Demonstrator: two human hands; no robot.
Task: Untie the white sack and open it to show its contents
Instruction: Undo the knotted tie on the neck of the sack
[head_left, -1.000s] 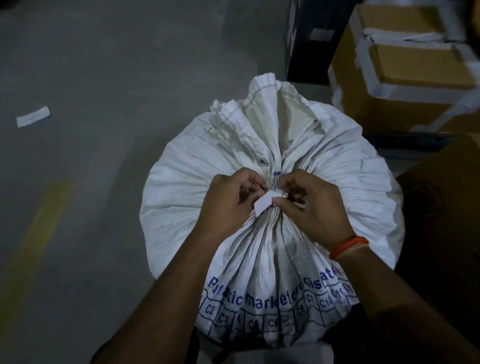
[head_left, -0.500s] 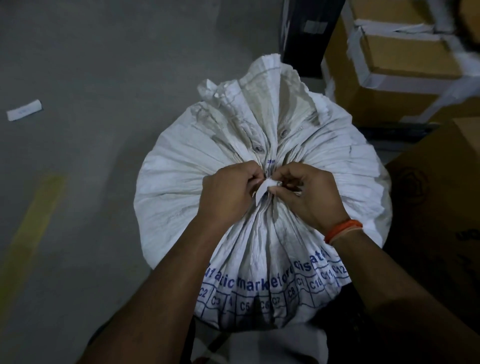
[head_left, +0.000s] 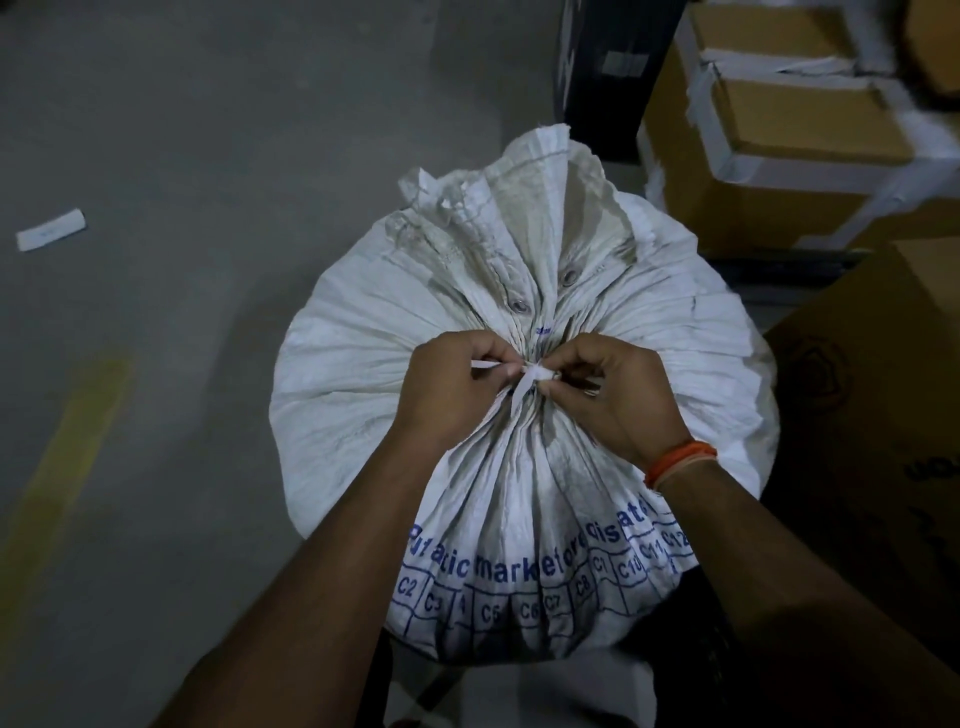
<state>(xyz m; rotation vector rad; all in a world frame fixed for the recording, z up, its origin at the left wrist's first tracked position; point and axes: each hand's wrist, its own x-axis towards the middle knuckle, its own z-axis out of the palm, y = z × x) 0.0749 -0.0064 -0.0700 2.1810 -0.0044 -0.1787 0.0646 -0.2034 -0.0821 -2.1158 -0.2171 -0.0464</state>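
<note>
Pinching the white tie (head_left: 525, 375) at the gathered neck of the white sack (head_left: 524, 415), the fingers (head_left: 503, 368) of the left hand (head_left: 451, 387) grip one flat strand drawn out to the left, while the fingers (head_left: 551, 385) of the right hand (head_left: 615, 389) are curled onto the knot itself. Half a second earlier both hands were closed tight together over the knot with only a small flap of the tie showing between them; now the left hand sits slightly apart, and a short stretch of strand is exposed between its fingertips and the knot. The neck remains cinched, so the contents are hidden. An orange band (head_left: 678, 464) circles the right wrist. The sack stands upright on the grey floor (head_left: 182, 156) directly below the camera, its pleats radiating from the knot, two metal eyelets (head_left: 518, 306) just beyond the hands, blue lettering and a numbered grid along its near side. Taped cardboard boxes (head_left: 789, 135) lie beyond on the right, a larger brown carton (head_left: 883, 415) just beside the sack. A white paper slip (head_left: 51, 230) lies on the floor far to the left, as before, beside a faded yellow floor stripe (head_left: 62, 457).
</note>
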